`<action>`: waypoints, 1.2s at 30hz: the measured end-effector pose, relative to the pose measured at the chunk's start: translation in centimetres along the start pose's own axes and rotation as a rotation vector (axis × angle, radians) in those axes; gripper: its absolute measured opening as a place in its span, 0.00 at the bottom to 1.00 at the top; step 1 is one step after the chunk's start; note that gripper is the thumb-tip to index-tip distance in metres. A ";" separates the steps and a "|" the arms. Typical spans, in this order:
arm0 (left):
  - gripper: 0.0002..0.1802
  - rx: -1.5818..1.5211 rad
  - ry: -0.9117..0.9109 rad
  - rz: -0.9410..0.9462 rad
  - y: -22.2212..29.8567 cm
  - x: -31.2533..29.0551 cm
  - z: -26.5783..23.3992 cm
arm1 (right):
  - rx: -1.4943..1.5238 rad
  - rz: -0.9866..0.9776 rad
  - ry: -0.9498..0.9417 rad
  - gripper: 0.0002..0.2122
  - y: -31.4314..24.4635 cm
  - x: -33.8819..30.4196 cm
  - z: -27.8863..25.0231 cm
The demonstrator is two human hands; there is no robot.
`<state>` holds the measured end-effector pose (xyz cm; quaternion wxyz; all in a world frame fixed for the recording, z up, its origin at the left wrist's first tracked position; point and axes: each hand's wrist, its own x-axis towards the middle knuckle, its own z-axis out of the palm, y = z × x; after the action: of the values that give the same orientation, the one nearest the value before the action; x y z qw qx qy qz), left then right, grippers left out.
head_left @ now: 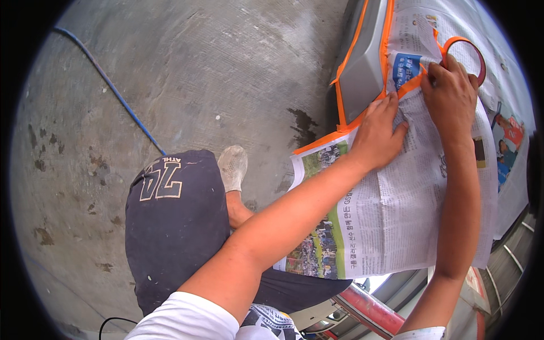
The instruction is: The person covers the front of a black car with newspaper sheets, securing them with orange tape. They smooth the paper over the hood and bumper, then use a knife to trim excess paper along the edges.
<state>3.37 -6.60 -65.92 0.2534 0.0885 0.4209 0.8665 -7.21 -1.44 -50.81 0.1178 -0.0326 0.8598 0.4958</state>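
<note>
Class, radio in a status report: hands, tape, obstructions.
Left hand flat on newspaper. Right hand holding orange tape roll. Nothing in the way.

A single head-worn fisheye view looks steeply down, close over the person's outstretched forearms.

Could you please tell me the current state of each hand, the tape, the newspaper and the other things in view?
left hand: flat, pressing on the newspaper
right hand: gripping the tape roll
tape roll: orange, partly unrolled onto the paper edge
newspaper: spread open, taped along its edges
grey panel: bare, edged with orange tape
blue hose: lying on the concrete floor
</note>
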 end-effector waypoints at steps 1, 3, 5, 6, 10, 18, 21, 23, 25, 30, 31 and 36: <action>0.39 -0.016 -0.042 -0.014 0.2 -0.1 -0.1 | -0.012 0.016 -0.001 0.09 0.2 -0.2 0.1; 0.41 -0.026 -0.020 -0.026 1.7 -0.1 0.5 | -0.105 0.060 0.023 0.10 0.2 0.2 -0.5; 0.44 0.049 -0.017 -0.018 3.2 0.2 1.5 | -0.179 0.094 0.111 0.11 1.6 -0.1 -1.1; 0.46 0.129 -0.022 -0.003 3.8 0.7 2.0 | -0.208 0.104 0.189 0.12 2.7 -0.5 -1.4; 0.52 0.384 -0.063 -0.025 6.5 4.5 3.4 | -0.011 0.238 0.310 0.14 4.6 -5.0 -5.8; 0.43 0.360 -0.070 0.048 8.0 1.4 2.0 | 0.782 1.523 0.522 0.26 -4.4 -34.7 -15.6; 0.41 0.230 0.052 -0.279 6.2 -3.8 1.8 | 1.424 1.620 0.141 0.45 -15.5 -35.0 -17.6; 0.40 0.107 0.019 -0.352 4.7 -5.6 2.3 | 1.576 1.638 -0.064 0.46 -18.3 -30.3 -19.6; 0.39 -0.102 -0.050 -0.398 3.4 -5.9 2.6 | 1.147 1.729 0.138 0.22 -21.4 -29.9 -16.0; 0.32 -0.340 -0.293 -0.053 0.6 -8.3 -0.3 | 0.696 1.634 0.430 0.09 -10.9 -35.2 -7.3; 0.29 -0.242 -0.297 -0.181 1.9 -9.1 -0.1 | 0.532 1.593 0.365 0.09 -9.1 -35.9 -6.0; 0.09 0.326 -0.747 -0.005 10.5 -13.3 4.6 | 0.338 1.538 0.354 0.12 -8.0 -37.3 -2.2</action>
<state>12.54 -15.75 -54.09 0.3735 0.4353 0.4318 0.6961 29.99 -9.61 -47.74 -0.3910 0.5083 0.7108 0.2888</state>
